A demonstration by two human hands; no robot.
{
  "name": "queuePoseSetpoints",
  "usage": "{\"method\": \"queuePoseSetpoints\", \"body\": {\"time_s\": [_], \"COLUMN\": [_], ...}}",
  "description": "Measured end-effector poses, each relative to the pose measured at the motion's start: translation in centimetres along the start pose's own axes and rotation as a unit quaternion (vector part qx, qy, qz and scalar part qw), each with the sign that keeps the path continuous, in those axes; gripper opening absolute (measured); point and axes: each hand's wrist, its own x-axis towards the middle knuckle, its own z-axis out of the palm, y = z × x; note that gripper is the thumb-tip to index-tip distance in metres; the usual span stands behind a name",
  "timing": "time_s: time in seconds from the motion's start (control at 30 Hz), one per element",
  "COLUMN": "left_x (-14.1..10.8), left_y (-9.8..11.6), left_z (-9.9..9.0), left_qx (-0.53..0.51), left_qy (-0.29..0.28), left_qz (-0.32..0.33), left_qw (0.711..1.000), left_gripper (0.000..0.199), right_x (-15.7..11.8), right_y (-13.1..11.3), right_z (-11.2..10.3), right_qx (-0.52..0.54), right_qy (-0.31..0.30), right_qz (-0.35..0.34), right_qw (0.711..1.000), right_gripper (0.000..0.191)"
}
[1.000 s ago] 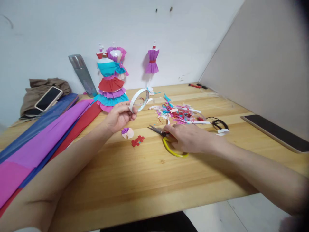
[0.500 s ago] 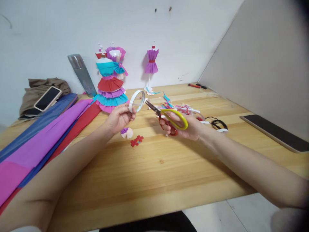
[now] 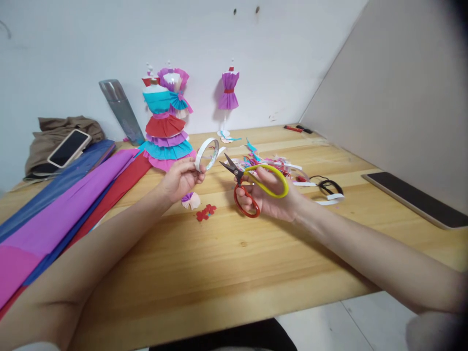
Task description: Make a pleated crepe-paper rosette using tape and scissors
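A pale wall (image 3: 292, 48) backs a wooden table (image 3: 219, 273). Head view: dressed forms (image 3: 166, 126) stand along the far edge, left of centre; folded coloured sheets (image 3: 73, 214) occupy the left side. Paper scraps (image 3: 274, 163) lie toward the far edge, right of centre.

Left hand (image 3: 185, 179): closed in a pinch on a white tape roll (image 3: 201, 155), held raised over mid-table, loose end (image 3: 221, 152) pointing right. Right hand (image 3: 278, 201): half curled, gripping scissors (image 3: 238, 175) by the handle loops, blades parted, tips near the loose end; contact not confirmed. Red paper flowers (image 3: 206, 212) lie nearer the front edge.

Step in hand, as judged: preparing to cut tape. The next move would call for a steady roll and blades set across the strip.
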Motion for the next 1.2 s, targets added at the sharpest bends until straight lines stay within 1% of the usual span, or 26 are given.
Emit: {"method": "queuePoseSetpoints", "body": {"time_s": [0.13,0.27,0.37,0.5,0.73,0.87,0.93,1.07,1.13,1.2], "left_x": [-0.1,-0.1,-0.1,-0.1,-0.2,-0.2,-0.2,-0.4,-0.4,-0.4], "left_y": [-0.4,-0.8,-0.8,-0.8,-0.7,-0.7,-0.6,-0.4,-0.2,-0.2], "left_z": [-0.1,-0.3,-0.4,-0.4,-0.2,-0.1,-0.1,0.1,0.2,0.3], "left_qx": [0.021,0.036,0.032,0.032,0.024,0.023,0.017,0.009,0.009,0.008], "left_qy": [-0.030,-0.056,-0.069,-0.071,-0.072,-0.072,-0.068,-0.061,-0.051,-0.037], "left_qz": [-0.010,-0.009,-0.006,-0.001,0.000,0.002,0.002,0.005,0.006,0.009], "left_qw": [0.999,0.998,0.997,0.997,0.997,0.997,0.998,0.998,0.999,0.999], "left_gripper": [0.006,0.008,0.007,0.006,0.007,0.007,0.006,0.003,0.001,0.001], "right_x": [0.3,0.8,0.9,0.9,1.3,1.3,1.2,1.3,1.4,1.5], "right_y": [-0.1,0.2,0.5,0.7,1.2,1.5,1.6,1.5,1.2,0.8], "right_z": [0.1,-0.1,-0.2,-0.3,-0.6,-0.3,-0.2,-0.4,-0.7,-0.9], "right_qx": [-0.005,-0.001,0.000,0.013,0.058,0.051,0.029,-0.058,-0.122,-0.201], "right_qy": [-0.014,-0.047,-0.068,-0.074,-0.073,-0.073,-0.056,0.029,0.067,0.095], "right_qz": [0.004,0.016,0.019,0.018,0.023,0.003,-0.017,-0.072,-0.079,-0.070], "right_qw": [1.000,0.999,0.998,0.997,0.995,0.996,0.998,0.995,0.987,0.973], "right_gripper": [0.035,0.043,0.045,0.045,0.037,0.041,0.043,0.049,0.054,0.055]}}
